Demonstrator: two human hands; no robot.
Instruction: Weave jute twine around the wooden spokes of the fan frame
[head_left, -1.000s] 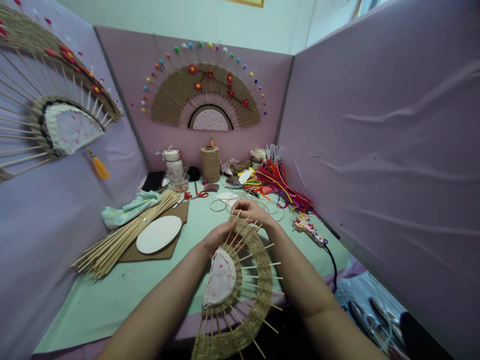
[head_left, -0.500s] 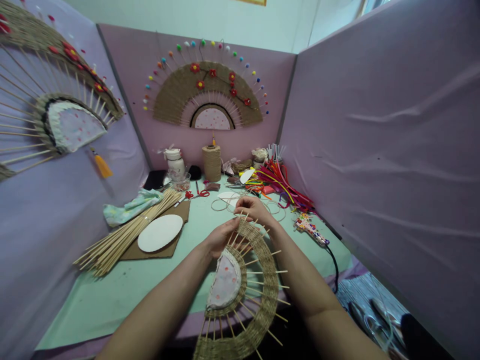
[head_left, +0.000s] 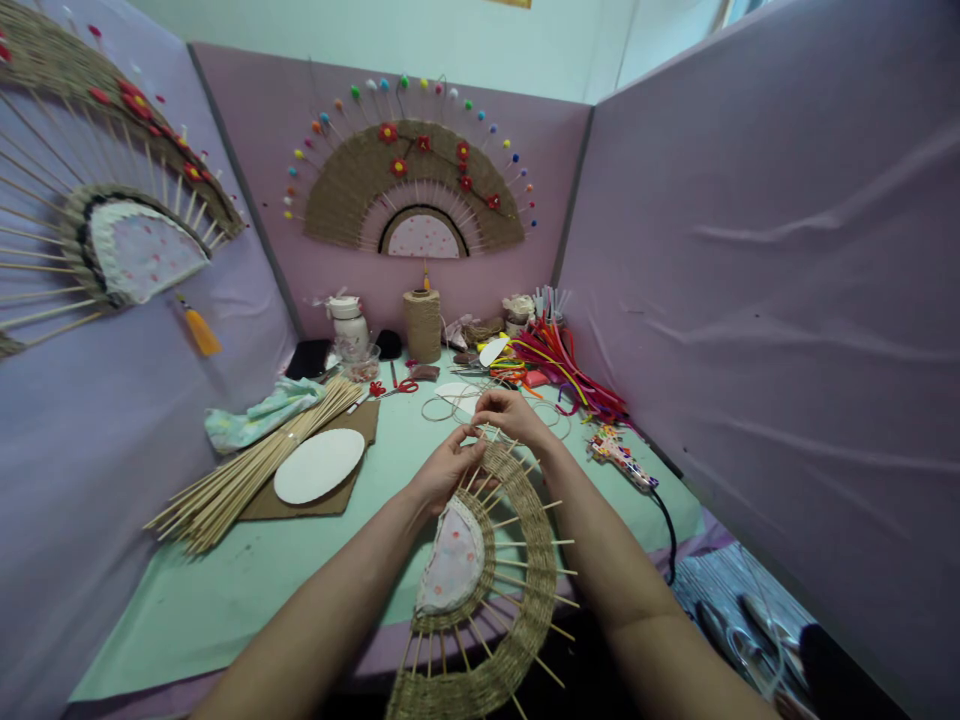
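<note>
A half-round woven fan [head_left: 541, 560] of twine and thin sticks hangs tilted over the table's front edge, with a pink dotted cloth half-disc [head_left: 454, 560] at its core. My left hand [head_left: 448, 470] grips its upper end, fingers closed around the sticks and weave. At the top edge, my right hand [head_left: 508, 415] is closed in a pinch by the stick ends; it seems to hold the twine [head_left: 442, 408], whose loose loops lie on the table just beyond. The exact pinch point is too small to make out.
Left lie a bundle of sticks [head_left: 247, 470], a white oval card [head_left: 319, 467] and cardboard [head_left: 360, 470]. Behind stand a twine spool [head_left: 422, 328], a bottle [head_left: 349, 328] and red scissors [head_left: 405, 387]. Pipe cleaners [head_left: 559, 365] and a glue gun [head_left: 622, 460] lie right. Partitions enclose the table.
My left fingers have shifted up toward the fan's top edge, closer to my right hand. My right hand has moved slightly. The fan stays nearly in place.
</note>
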